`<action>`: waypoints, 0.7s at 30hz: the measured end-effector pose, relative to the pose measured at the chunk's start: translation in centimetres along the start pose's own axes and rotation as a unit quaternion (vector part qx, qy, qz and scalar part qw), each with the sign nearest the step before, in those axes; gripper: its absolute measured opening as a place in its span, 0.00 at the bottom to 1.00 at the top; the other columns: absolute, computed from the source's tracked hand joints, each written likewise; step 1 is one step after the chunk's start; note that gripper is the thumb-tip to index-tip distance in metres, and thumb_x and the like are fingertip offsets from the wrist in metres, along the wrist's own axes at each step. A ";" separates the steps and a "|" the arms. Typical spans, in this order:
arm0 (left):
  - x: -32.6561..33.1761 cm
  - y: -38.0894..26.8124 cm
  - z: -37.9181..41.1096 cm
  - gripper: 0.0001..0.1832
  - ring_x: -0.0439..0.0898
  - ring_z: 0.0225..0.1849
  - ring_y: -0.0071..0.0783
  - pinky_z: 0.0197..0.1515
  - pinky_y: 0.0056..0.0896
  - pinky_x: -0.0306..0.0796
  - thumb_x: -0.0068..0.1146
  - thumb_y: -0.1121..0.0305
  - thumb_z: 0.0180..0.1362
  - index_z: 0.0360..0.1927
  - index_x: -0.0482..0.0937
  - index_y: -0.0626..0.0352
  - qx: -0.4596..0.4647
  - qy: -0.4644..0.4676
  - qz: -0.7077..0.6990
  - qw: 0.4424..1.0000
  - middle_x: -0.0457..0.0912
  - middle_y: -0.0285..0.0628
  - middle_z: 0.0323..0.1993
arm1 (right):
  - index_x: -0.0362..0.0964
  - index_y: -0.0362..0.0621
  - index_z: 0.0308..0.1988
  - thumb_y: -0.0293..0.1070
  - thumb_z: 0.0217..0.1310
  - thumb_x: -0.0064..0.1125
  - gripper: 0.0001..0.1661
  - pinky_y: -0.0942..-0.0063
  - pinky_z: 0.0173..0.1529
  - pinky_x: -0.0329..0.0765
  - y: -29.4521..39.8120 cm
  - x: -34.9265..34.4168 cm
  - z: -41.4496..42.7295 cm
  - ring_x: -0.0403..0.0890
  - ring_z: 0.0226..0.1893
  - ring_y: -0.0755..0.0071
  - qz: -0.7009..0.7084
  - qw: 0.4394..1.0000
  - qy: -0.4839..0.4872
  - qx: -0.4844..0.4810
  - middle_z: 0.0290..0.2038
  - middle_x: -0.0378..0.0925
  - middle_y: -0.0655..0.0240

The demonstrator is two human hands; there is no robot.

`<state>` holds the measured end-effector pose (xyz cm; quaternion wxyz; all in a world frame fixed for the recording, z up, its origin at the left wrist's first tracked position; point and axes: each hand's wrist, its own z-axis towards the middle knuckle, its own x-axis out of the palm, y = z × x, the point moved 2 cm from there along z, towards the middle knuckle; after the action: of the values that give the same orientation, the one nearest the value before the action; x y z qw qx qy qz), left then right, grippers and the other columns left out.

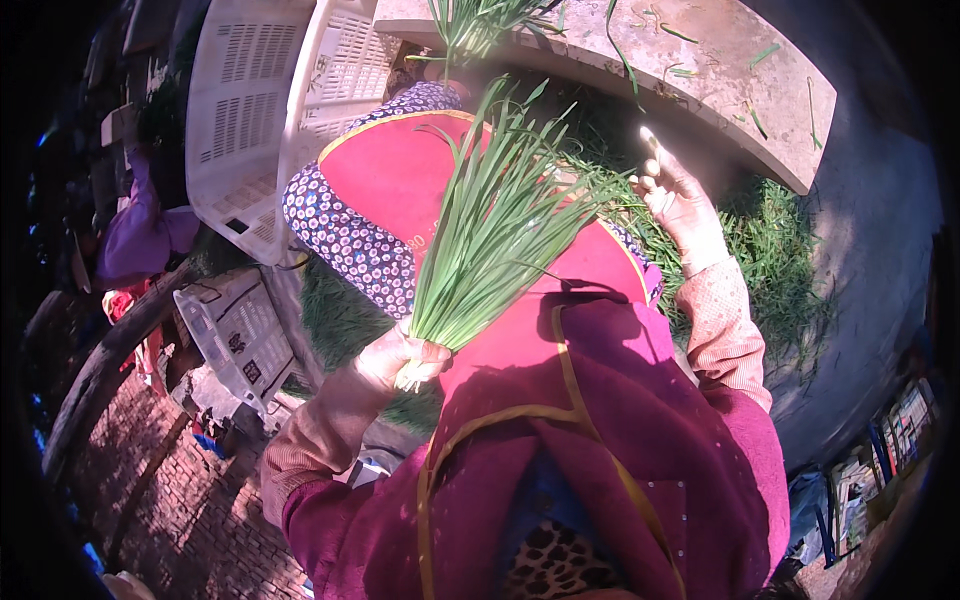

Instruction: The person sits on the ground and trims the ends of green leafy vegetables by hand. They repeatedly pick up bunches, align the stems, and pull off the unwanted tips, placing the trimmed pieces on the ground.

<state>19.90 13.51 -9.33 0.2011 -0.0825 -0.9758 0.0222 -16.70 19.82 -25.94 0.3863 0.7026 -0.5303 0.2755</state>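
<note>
My left hand (405, 358) is closed round the pale stem ends of a bunch of long green leafy stalks, like garlic chives (502, 217). The bunch fans out over the red apron (390, 176) on my lap. Up to the right, my right hand (667, 184) is raised with its fingers partly curled, beside the edge of a stone-like slab table (784, 161). A thin green leaf (624, 60) hangs over that edge, its lower end just above the fingertips; whether they touch it I cannot tell. Another green bunch (480, 26) lies at the table's far left end.
White plastic crates (244, 112) stand at the upper left, with a smaller white crate (244, 337) below them. Loose greens (780, 262) lie heaped on the ground under and beside the table. A person in purple clothing (142, 232) is at the far left. Leaf scraps dot the tabletop.
</note>
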 end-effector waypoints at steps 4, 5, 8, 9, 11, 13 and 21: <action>-2.4 1.7 -0.6 0.11 0.64 0.16 0.20 0.16 0.21 0.55 0.53 0.80 0.54 0.42 0.73 0.66 0.024 0.083 0.014 0.996 0.70 0.36 0.21 | 0.66 0.38 0.60 0.35 0.63 0.57 0.27 0.79 0.47 0.75 1.7 0.2 -1.1 0.71 0.28 0.86 -0.059 0.995 -0.081 0.000 0.26 0.68 0.79; -3.0 2.1 -0.6 0.11 0.64 0.16 0.20 0.16 0.21 0.55 0.53 0.80 0.54 0.42 0.73 0.67 0.021 0.082 0.007 0.996 0.70 0.36 0.21 | 0.67 0.38 0.59 0.36 0.62 0.57 0.26 0.80 0.46 0.75 1.7 0.0 -1.2 0.71 0.28 0.86 -0.079 0.993 -0.084 0.004 0.26 0.69 0.79; -3.6 2.6 -0.8 0.10 0.64 0.15 0.20 0.15 0.22 0.55 0.53 0.80 0.54 0.41 0.73 0.68 0.018 0.079 -0.009 0.997 0.69 0.36 0.20 | 0.71 0.38 0.55 0.38 0.62 0.59 0.24 0.81 0.42 0.73 1.6 -0.7 -0.8 0.71 0.29 0.84 -0.129 0.986 -0.101 0.015 0.27 0.70 0.78; -3.5 2.6 -0.8 0.10 0.63 0.14 0.20 0.15 0.22 0.55 0.53 0.80 0.54 0.41 0.73 0.68 0.018 0.079 -0.011 0.997 0.69 0.36 0.20 | 0.72 0.38 0.53 0.38 0.62 0.59 0.23 0.81 0.41 0.72 1.3 -0.6 -0.4 0.71 0.28 0.84 -0.140 0.983 -0.117 0.014 0.27 0.71 0.77; -3.5 2.5 -0.7 0.10 0.63 0.13 0.20 0.15 0.22 0.55 0.52 0.80 0.54 0.41 0.73 0.68 0.019 0.084 -0.010 0.996 0.69 0.35 0.19 | 0.75 0.38 0.51 0.38 0.61 0.59 0.21 0.82 0.39 0.70 0.9 0.1 -0.4 0.71 0.28 0.83 -0.210 0.972 -0.108 -0.014 0.28 0.73 0.76; -3.8 2.5 -0.7 0.11 0.62 0.13 0.20 0.15 0.22 0.55 0.52 0.81 0.54 0.42 0.73 0.69 0.019 0.089 -0.006 0.996 0.69 0.35 0.19 | 0.76 0.37 0.48 0.37 0.62 0.58 0.19 0.82 0.38 0.69 0.9 4.0 -1.0 0.71 0.29 0.83 -0.325 0.942 -0.057 -0.064 0.29 0.75 0.74; -3.9 2.6 -0.6 0.11 0.63 0.13 0.19 0.15 0.21 0.55 0.54 0.80 0.54 0.42 0.74 0.66 0.016 0.061 0.003 0.998 0.70 0.35 0.20 | 0.80 0.41 0.39 0.24 0.57 0.57 0.09 0.78 0.45 0.75 0.6 10.0 -2.0 0.79 0.36 0.76 -0.549 0.825 0.097 -0.095 0.35 0.80 0.69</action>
<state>24.09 15.43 -10.48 0.2614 -0.0834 -0.9610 0.0338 -14.41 16.06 -16.71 0.5881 0.8071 -0.0406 0.0332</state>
